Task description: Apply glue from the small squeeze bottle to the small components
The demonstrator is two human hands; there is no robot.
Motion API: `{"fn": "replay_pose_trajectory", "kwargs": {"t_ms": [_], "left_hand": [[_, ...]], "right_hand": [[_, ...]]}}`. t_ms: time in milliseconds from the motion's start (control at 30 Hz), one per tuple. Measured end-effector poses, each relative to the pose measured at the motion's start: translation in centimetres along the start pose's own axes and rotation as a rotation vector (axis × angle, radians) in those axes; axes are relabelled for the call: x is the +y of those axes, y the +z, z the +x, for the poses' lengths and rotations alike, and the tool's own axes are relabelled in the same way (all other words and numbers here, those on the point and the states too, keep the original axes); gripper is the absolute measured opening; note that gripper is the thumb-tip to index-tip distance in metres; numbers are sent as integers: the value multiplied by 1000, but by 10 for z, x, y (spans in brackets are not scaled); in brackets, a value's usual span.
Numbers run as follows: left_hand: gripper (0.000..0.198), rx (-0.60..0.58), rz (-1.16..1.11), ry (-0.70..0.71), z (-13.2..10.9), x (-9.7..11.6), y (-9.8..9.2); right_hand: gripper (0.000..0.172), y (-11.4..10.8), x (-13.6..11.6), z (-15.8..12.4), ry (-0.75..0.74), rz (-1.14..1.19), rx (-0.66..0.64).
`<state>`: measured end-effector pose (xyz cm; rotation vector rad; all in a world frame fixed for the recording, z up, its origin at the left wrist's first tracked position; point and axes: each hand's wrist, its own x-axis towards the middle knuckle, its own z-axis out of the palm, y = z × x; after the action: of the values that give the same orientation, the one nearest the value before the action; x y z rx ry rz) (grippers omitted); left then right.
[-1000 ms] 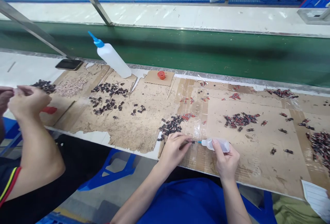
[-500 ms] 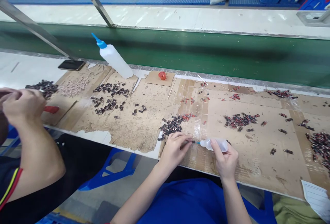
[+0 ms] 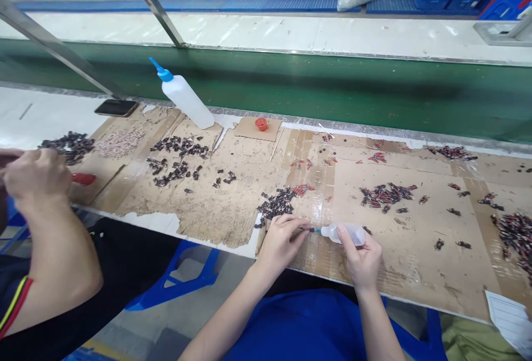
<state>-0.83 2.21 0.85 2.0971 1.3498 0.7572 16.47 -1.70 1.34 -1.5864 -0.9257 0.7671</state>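
In my right hand (image 3: 366, 258) is a small translucent squeeze bottle (image 3: 349, 234), lying nearly level with its thin blue tip pointing left. My left hand (image 3: 286, 239) pinches a small dark part (image 3: 311, 229) between thumb and fingers. The bottle's tip meets or almost meets that part; I cannot tell which. Just beyond my left hand lies a heap of small black parts (image 3: 276, 203), with several red pieces (image 3: 302, 189) at its edge. A pile of red-and-black parts (image 3: 386, 196) is spread to the right of the bottle.
A large white bottle with a blue nozzle (image 3: 189, 101) leans at the back, left of a small red cup (image 3: 261, 124). A phone (image 3: 116, 107) lies farther left. Another person's hands (image 3: 39, 175) work at the left edge. A green conveyor belt (image 3: 291, 86) runs behind the cardboard-covered table.
My hands keep the same hold, bottle tip at the small part. The view has shifted slightly. At the left, the other person's hands have moved a little.
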Motion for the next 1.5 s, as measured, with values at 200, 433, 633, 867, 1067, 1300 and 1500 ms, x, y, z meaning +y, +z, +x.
{"fn": "replay_pose_trajectory", "kwargs": {"t_ms": [200, 433, 633, 867, 1067, 1300, 1500], "left_hand": [[16, -2, 0, 13, -1, -1, 1], [11, -58, -12, 30, 23, 13, -14], [15, -67, 95, 121, 76, 26, 5], [17, -263, 205, 160, 96, 29, 19], [14, -150, -266, 27, 60, 33, -7], [25, -73, -837, -278, 3, 39, -10], [15, 18, -476, -77, -5, 14, -6]], "right_hand": [[31, -6, 11, -2, 36, 79, 140], [37, -16, 15, 2, -28, 236, 283], [44, -3, 11, 5, -78, 186, 149], [53, 0, 16, 0, -284, -123, 233], [41, -3, 6, -28, -659, -243, 436], [15, 23, -3, -46, -272, 108, 68], [21, 22, 4, -44, -88, 110, 27]]}}
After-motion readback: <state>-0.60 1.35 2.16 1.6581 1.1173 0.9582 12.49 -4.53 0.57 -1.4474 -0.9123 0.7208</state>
